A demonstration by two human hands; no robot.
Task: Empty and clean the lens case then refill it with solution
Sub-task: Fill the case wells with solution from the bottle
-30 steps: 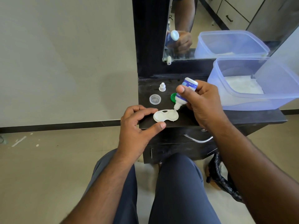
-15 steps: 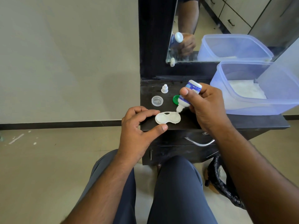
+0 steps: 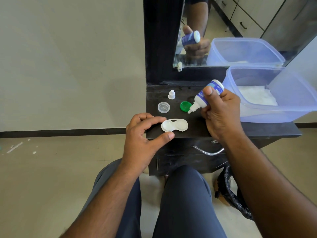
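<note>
Bottle lifted away from the lens case

The solution bottle point(image 3: 205, 97), gripped in the right hand point(image 3: 221, 114), has been raised and drawn back from the lens case point(image 3: 174, 125); its nozzle, earlier held down at the case's right well, is now tilted above the green cap point(image 3: 185, 105), clear of the case.

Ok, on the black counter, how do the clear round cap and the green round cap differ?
The clear cap is see-through and colourless; the green cap is solid green. The clear cap sits further left, near the counter's left edge; the green cap lies beside the nozzle of the solution bottle. The clear cap is fully in view; the nozzle overlaps the green cap's right edge. Both are round, off the lens case, and untouched.
</note>
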